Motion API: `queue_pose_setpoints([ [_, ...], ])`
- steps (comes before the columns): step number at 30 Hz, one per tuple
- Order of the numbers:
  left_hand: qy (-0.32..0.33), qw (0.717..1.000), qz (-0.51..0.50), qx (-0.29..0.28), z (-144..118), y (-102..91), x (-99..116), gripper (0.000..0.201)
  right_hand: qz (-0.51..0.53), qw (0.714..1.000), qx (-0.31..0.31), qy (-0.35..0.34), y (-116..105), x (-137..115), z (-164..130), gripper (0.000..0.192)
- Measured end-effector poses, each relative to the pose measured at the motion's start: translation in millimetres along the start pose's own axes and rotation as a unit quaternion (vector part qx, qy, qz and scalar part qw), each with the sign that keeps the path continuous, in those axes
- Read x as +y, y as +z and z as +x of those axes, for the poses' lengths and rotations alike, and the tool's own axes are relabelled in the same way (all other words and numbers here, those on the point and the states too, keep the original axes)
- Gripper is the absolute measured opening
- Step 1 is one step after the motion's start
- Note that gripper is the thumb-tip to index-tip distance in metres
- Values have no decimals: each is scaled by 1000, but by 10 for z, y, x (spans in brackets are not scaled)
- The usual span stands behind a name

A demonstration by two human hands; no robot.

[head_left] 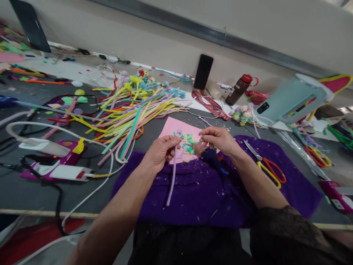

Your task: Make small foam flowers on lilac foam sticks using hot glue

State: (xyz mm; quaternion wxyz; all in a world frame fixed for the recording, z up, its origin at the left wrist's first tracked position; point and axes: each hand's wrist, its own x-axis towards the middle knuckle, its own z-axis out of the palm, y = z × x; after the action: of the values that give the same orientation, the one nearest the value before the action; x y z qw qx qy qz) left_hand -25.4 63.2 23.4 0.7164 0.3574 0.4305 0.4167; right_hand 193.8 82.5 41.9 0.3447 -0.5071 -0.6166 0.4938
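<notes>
Head view: left hand pinched shut on the top of a lilac pipe cleaner, stem dangling over purple cloth; right hand closed on a small piece, too small to identify, above pink paper. Likely light, soft, easily bent, best held near the tip. Scissors just right, loose pile of pipe cleaners beyond

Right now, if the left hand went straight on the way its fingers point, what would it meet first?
Probably the scraps of cut pipe cleaner on the pink sheet. The left hand, pinching a lilac pipe cleaner, points up and right toward them. Depth is unclear.
</notes>
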Motion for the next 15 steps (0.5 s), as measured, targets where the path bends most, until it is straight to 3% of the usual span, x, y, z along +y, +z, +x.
queue_pose_setpoints([
  [6,1,1000,8,-13,-27,22,-16,23,54,998,-8,11,11,5,-43,26],
  [15,-22,997,-36,-62,-7,88,-108,23,44,998,-36,-16,202,-96,-148,10],
])
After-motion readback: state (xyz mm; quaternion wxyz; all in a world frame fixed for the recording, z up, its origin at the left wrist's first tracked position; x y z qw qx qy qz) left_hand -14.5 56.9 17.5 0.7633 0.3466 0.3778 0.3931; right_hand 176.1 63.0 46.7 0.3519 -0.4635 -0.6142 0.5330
